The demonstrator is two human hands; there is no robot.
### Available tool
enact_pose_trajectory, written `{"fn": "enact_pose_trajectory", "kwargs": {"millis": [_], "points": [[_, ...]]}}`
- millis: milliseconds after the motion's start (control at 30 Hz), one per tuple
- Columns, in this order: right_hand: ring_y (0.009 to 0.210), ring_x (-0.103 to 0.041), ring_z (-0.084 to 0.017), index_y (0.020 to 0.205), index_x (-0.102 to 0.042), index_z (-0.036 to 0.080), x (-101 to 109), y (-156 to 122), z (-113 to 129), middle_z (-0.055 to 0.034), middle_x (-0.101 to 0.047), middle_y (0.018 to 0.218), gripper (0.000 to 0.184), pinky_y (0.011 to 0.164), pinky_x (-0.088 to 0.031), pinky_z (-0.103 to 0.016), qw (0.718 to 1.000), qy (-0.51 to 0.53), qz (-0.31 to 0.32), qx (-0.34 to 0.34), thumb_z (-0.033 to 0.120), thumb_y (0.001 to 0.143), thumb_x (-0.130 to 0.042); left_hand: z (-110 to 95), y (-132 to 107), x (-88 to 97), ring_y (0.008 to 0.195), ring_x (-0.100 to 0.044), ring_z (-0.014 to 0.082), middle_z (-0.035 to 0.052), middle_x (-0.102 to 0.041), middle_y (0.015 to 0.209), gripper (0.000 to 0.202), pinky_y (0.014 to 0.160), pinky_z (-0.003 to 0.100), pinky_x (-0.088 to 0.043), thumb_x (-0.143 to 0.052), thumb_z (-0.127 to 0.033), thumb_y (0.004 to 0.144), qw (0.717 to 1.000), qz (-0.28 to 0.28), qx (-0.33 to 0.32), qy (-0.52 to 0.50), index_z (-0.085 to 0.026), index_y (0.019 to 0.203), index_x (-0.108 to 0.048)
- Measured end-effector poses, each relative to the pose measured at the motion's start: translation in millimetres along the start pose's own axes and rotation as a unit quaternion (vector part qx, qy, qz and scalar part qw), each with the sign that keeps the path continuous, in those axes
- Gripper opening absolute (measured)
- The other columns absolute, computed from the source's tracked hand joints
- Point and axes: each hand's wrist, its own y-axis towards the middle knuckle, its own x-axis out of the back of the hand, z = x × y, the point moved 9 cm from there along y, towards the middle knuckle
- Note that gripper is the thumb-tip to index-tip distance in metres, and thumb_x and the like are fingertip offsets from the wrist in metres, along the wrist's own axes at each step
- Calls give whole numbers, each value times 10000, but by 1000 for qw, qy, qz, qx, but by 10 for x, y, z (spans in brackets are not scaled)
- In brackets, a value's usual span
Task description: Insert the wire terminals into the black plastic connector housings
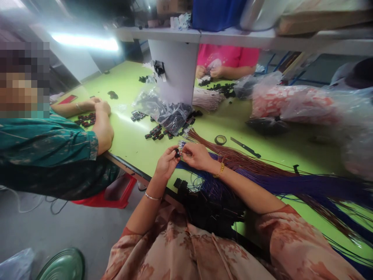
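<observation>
Between the fingertips of my left hand (166, 162) is a small black plastic connector housing (177, 153). My right hand (196, 155) is pinched right beside it, touching fingertip to fingertip; a thin wire seems to be in that pinch, though the fingers mostly hide it. Under and behind my right wrist run a bundle of blue wires (262, 181) and a bundle of brown wires (230, 153), with metal terminals at their near ends. Black connector parts (215, 214) lie heaped at the table edge close to my body.
Loose black housings (157, 132) and a plastic bag of dark parts (175, 116) lie ahead on the green table (128, 132). A tape roll (220, 139) and a knife (246, 147) sit to the right. Co-workers sit at the left and across.
</observation>
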Motion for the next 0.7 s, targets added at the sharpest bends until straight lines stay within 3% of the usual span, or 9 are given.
{"fn": "enact_pose_trajectory", "kwargs": {"millis": [333, 700], "points": [[666, -476, -159, 807, -596, 162, -83, -20, 51, -63, -627, 771, 85, 598, -251, -278, 992, -107, 38, 52, 195, 814, -518, 40, 29, 65, 713, -600, 93, 30, -655, 835, 161, 664, 210, -485, -670, -100, 767, 1000, 1, 1, 13, -136, 924, -669], [670, -466, -172, 814, -592, 157, -166, -27, 101, -80, -620, 768, 108, 606, -257, -293, 988, -108, 70, 88, 196, 824, -492, 59, 5, 65, 655, -587, 72, 13, -650, 782, 154, 615, 185, -473, -741, -138, 720, 999, -26, -1, 37, -133, 850, -658]]}}
